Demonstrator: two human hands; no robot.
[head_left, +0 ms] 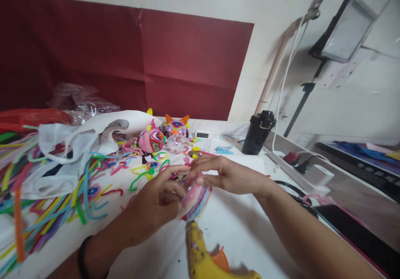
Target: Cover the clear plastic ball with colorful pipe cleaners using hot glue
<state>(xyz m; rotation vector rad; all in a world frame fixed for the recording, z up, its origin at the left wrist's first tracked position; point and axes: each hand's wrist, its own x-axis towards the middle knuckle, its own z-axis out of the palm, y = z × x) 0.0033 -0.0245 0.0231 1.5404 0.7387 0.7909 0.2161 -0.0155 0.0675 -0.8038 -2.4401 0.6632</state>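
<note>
My left hand (pixel 158 202) and my right hand (pixel 223 174) both grip a small round ball wrapped in pink, purple and blue pipe cleaners (pixel 195 202), held just above the white table (pixel 246 229). My left fingers cup its left side. My right fingers press on its top. A yellow glue gun (pixel 206 258) lies on the table right below the ball, nozzle pointing up toward it. Two finished pipe-cleaner creatures, a pink one (pixel 152 140) and an orange-eared one (pixel 176 126), stand behind my hands.
Loose coloured pipe cleaners (pixel 56 212) cover the table's left side beside a white plastic bag (pixel 71 154). A black cup (pixel 258 132), a small digital clock (pixel 202 135), cables and a white power strip (pixel 293 172) sit at the right. A red backdrop hangs behind.
</note>
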